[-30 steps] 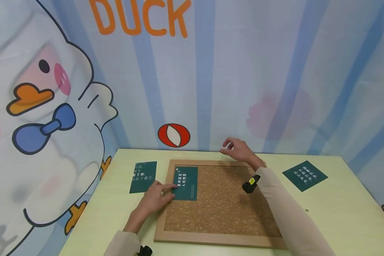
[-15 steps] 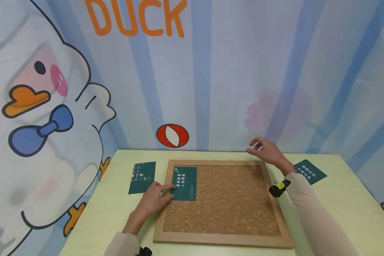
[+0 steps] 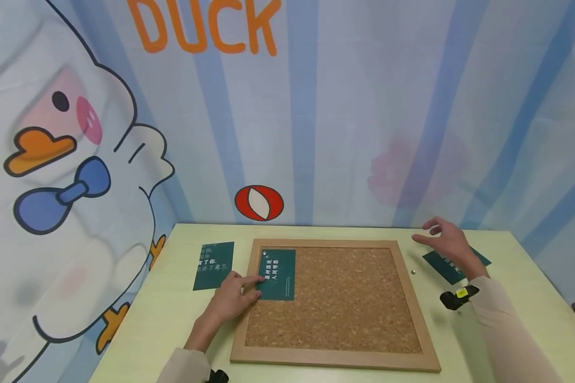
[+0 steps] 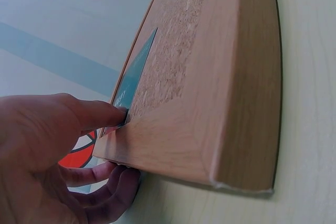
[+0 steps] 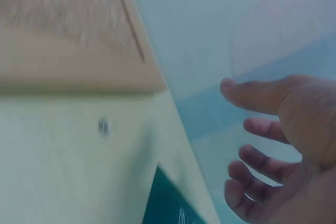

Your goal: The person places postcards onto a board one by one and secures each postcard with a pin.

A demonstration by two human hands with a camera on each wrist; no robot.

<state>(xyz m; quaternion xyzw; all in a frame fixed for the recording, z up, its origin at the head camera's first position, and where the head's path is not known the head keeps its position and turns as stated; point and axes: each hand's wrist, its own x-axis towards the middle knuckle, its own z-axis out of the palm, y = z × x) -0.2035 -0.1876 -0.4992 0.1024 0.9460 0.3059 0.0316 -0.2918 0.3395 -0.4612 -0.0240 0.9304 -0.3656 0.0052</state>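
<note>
A framed corkboard (image 3: pixel 350 298) lies on the table with a dark green card (image 3: pixel 282 274) at its upper left. A small pin-like dot (image 3: pixel 264 253) sits at that card's top corner. My left hand (image 3: pixel 235 295) presses the card's left edge with an extended digit. In the left wrist view, its other fingers (image 4: pixel 113 195) bend beside the frame's outer side. My right hand (image 3: pixel 448 244) hovers over another green card (image 3: pixel 443 266) on the right and partly hides it. Its fingers are loosely bent and hold nothing. A small shiny pin-like piece (image 5: pixel 104 126) lies between the board and that card.
A third green card (image 3: pixel 213 266) lies left of the board, close to my left hand. The pale table (image 3: pixel 517 303) ends at a cartoon-printed backdrop (image 3: pixel 345 117) along its rear edge. The board's wooden frame (image 3: pixel 335 359) stands slightly above the tabletop.
My right hand has moved rightward from above the board's back edge to over the right card, uncovering the small shiny piece. My left hand has stayed on its card.
</note>
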